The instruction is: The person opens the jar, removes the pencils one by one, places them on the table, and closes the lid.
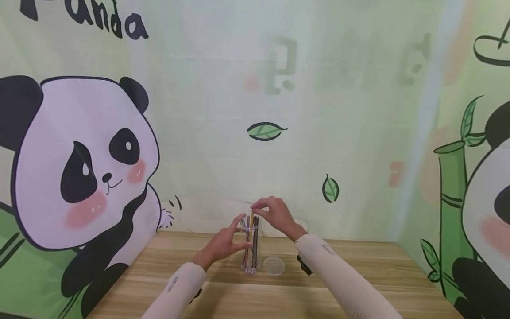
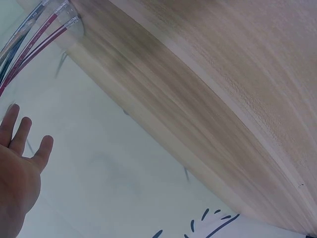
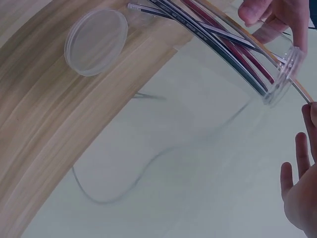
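A clear plastic jar (image 1: 260, 252) stands upright on the wooden table with several dark and red pencils (image 1: 255, 246) in it. My left hand (image 1: 223, 243) holds the jar's side between thumb and forefinger; in the left wrist view its other fingers (image 2: 21, 134) are spread. Above the rim, my right hand (image 1: 278, 215) pinches the top of a yellow pencil (image 1: 252, 216) between thumb and forefinger. The right wrist view shows this yellow pencil (image 3: 301, 90) passing through the jar's mouth (image 3: 285, 82), its lower part among the other pencils.
A round clear lid (image 1: 274, 266) lies flat on the wooden table (image 1: 342, 283), just right of the jar. Close behind the table's back edge hangs a pale green backdrop (image 1: 207, 168) printed with pandas, leaves and bamboo.
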Tool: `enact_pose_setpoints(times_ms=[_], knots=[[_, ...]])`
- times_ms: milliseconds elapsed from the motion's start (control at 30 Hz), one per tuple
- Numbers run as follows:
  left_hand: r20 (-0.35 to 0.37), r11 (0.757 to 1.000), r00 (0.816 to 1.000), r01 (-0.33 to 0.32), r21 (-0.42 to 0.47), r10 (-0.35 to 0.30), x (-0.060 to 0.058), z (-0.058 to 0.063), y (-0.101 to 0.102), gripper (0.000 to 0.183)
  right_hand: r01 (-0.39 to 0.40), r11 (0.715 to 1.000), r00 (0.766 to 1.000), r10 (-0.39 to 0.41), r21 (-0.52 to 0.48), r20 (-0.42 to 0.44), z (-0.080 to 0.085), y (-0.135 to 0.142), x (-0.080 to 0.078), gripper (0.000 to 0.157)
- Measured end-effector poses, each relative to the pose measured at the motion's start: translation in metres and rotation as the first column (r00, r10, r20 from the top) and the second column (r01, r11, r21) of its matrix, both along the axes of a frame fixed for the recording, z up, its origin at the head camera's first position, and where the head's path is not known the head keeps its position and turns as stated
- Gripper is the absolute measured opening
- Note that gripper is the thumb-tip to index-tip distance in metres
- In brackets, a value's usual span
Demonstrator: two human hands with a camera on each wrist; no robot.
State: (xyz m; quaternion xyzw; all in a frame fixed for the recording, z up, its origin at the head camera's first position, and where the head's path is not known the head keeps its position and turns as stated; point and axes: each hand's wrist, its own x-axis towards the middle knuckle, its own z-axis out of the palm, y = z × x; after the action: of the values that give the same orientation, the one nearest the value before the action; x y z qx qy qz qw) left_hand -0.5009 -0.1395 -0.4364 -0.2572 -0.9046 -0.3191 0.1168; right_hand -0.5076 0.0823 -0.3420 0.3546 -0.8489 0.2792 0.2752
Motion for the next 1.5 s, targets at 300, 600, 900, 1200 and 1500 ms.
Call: enact_pose_setpoints(times_ms=[300,600,900,1200,1500], knots=[[-0.008,1.000,1.000,-0.005,-0.007,0.004,0.001,0.000,0.001,0.099,0.043,0.997,0.998,-0.046,-0.064,-0.045,0.012,0.002,-0.002,0.010],[0.022,1.000,1.000,-0.003,0.009,0.003,0.000,-0.001,0.000,0.098,0.069,0.993,0.996,-0.074,-0.098,-0.044,0.024,0.002,0.000,0.011],[0.011,1.000,1.000,0.007,0.013,-0.007,0.001,-0.002,0.001,0.098,0.095,0.990,0.994,-0.101,-0.100,-0.048,0.039,0.011,0.001,0.013],[0.010,1.000,1.000,-0.007,0.009,0.006,0.001,-0.001,0.002,0.097,0.106,0.985,0.990,-0.117,-0.133,-0.077,0.059,0.020,0.001,0.014],[-0.010,1.000,1.000,0.006,0.011,-0.006,0.001,-0.002,0.000,0.096,0.127,0.974,0.986,-0.145,-0.188,-0.086,0.075,0.026,0.002,0.014]])
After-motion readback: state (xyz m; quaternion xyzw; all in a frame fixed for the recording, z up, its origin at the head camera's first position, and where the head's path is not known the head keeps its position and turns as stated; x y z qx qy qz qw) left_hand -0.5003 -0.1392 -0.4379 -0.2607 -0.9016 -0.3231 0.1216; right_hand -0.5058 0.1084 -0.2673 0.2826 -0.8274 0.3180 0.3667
